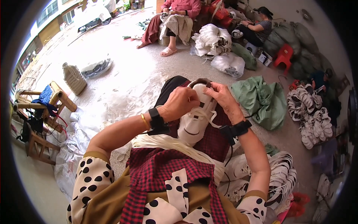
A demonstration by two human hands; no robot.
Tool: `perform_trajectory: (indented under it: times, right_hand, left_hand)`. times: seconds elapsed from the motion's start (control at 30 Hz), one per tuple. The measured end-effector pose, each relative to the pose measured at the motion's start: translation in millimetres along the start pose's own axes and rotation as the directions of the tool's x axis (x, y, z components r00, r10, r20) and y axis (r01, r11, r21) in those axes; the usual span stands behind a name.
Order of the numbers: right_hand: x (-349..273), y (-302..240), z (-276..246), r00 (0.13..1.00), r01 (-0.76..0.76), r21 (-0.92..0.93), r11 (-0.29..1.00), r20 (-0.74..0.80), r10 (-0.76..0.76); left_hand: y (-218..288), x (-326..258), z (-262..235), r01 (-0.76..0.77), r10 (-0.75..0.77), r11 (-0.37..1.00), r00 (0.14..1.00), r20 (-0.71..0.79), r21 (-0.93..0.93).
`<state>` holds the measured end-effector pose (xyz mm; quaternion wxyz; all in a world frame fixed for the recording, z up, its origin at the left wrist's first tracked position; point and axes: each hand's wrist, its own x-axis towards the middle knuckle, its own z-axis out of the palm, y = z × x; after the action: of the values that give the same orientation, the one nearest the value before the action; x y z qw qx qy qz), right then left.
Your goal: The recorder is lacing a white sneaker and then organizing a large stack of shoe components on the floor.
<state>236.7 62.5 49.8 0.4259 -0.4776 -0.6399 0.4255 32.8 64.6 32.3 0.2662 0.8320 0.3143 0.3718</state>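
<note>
A white sneaker rests on my lap, its toe toward me and its dark-lined collar away from me. A flat white shoelace crosses its upper and loops out on the right side. My left hand is closed in a pinch over the left eyelet side; the lace runs near its fingertips, which partly hide what they grip. With thumb and fingers, my right hand grips the shoe's right edge near the tongue. A bundle of loose cream laces lies across my lap, over a red-and-black checked apron.
Stacked white shoes stand close by my right side, beyond a green sack. More shoes lie farther right. A bamboo stool and plastic jug are at left. Two people sit at the back, near a red stool.
</note>
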Motion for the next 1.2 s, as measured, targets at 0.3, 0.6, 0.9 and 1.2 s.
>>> perform_trajectory:
  times: [0.3,0.6,0.9,1.2]
  right_hand:
    - [-6,-2,-3,1.000,-0.022,-0.059,0.998,0.012,0.023]
    - [-8,4,-4,1.000,0.028,-0.031,0.999,0.014,-0.027]
    - [-18,-1,0,0.934,0.224,-0.161,0.961,-0.246,-0.259]
    - [-55,-24,20,0.906,0.330,-0.641,0.693,0.010,-0.423]
  left_hand:
    - [4,4,11,0.005,-0.005,1.000,1.000,-0.010,0.017]
    - [1,1,5,-0.187,0.183,0.982,0.963,-0.200,-0.002]
    - [7,12,-1,-0.223,0.275,0.947,0.935,-0.224,0.230]
    - [-18,40,-22,0.061,0.070,0.939,0.930,0.362,-0.338]
